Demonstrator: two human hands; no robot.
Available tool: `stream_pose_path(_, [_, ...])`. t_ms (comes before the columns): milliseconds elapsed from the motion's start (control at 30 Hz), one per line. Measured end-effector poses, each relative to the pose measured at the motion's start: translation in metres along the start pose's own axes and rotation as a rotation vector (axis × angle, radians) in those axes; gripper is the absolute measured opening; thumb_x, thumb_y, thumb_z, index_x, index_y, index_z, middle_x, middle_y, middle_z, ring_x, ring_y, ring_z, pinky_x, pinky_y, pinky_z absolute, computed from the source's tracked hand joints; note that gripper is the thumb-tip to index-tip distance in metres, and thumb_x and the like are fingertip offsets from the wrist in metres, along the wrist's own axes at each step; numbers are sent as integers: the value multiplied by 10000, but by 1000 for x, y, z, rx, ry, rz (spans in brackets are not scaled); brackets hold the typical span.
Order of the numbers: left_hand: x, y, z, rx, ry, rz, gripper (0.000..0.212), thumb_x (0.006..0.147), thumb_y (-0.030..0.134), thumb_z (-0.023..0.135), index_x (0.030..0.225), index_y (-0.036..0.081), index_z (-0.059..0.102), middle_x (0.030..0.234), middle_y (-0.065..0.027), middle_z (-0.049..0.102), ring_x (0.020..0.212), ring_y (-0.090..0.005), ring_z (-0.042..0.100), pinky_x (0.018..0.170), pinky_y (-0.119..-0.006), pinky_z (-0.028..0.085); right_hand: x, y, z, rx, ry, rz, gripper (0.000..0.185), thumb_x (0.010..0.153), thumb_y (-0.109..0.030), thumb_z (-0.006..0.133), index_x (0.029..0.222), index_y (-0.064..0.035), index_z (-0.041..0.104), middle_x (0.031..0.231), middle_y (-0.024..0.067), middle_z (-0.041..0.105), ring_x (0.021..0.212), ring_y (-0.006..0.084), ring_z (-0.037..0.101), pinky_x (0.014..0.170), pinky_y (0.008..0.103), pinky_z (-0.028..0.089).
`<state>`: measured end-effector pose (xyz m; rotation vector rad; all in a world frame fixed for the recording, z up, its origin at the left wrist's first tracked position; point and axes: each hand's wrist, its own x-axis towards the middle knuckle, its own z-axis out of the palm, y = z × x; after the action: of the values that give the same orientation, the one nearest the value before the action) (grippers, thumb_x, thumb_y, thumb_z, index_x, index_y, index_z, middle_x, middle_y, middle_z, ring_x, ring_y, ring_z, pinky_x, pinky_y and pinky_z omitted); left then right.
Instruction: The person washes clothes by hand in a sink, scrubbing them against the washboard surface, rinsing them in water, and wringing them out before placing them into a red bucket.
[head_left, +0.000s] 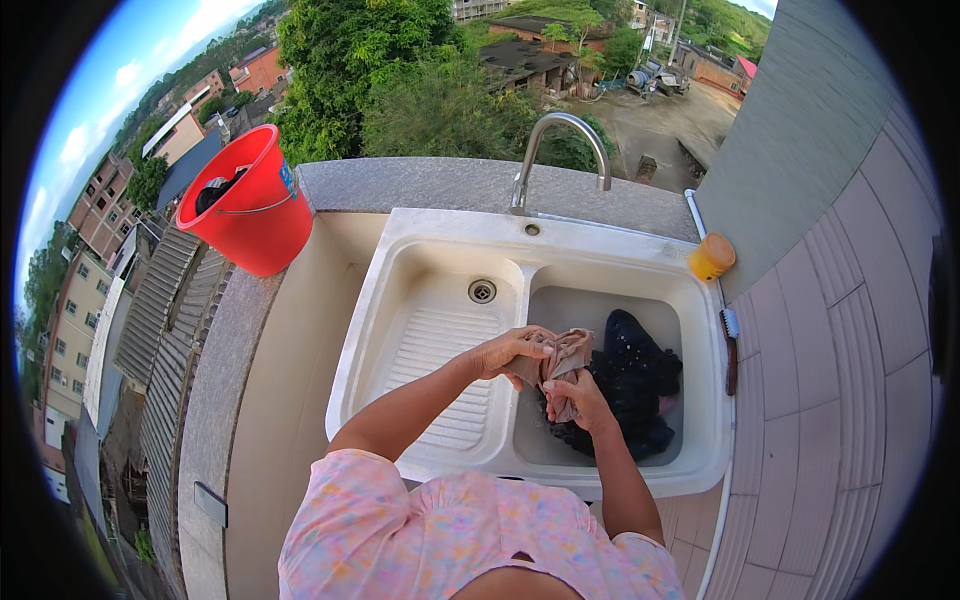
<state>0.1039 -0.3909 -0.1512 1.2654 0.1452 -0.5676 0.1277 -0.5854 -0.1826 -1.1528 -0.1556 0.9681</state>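
Observation:
A bunched beige-pink cloth (564, 361) is gripped between my two hands, above the water of the right basin. My left hand (516, 352) pinches its left side near the divider of the double laundry sink (360, 300). Lower and to the right, my right hand (581, 397) holds the cloth's bottom end. Dark wet clothing (634, 382) lies partly under cloudy water in the right basin, just beyond my right hand. In the left basin, a ribbed washboard slope (442, 375) and a drain (482, 291) show.
A red bucket (255, 217) with dark fabric inside stands on the ledge (225, 390) at left. The curved metal faucet (555, 124) rises behind the sink. On the right rim are a yellow tub (711, 257) and a scrub brush (730, 352). A phone-like flat object (211, 504) rests on the ledge.

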Motion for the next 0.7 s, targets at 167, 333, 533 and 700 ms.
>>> stream_pose_path(167, [-45,-17,-26,-95,208,114,419,692,123,666,1058,-3,506,884,-96,576,784,-178,583,706,-307,504,22,4,39,34,-234,192,524,700,-368,708,956,19,463,684,103,544,528,186,579,460,307,508])
stream_pose_path(333, [-101,-16,-53,-434,438,338,354,669,28,624,1004,-29,527,912,-117,582,804,-204,590,735,-335,506,53,13,63,283,-524,215,1050,614,-812,255,1146,81,402,939,246,576,828,332,611,717,421,515])
stream_pose_path(533, [-190,68,-113,-539,827,967,305,715,24,571,1011,-16,511,932,-122,582,832,-201,592,737,-356,520,67,38,59,61,-166,292,678,824,-523,396,1084,103,389,918,253,555,794,333,605,706,403,518])
stream_pose_path(700, [-277,160,-232,-380,1212,1390,291,749,191,657,982,49,555,956,-72,605,883,-217,591,739,-417,506,68,50,42,83,176,304,210,819,-142,507,914,41,464,813,193,560,703,285,592,667,376,518])
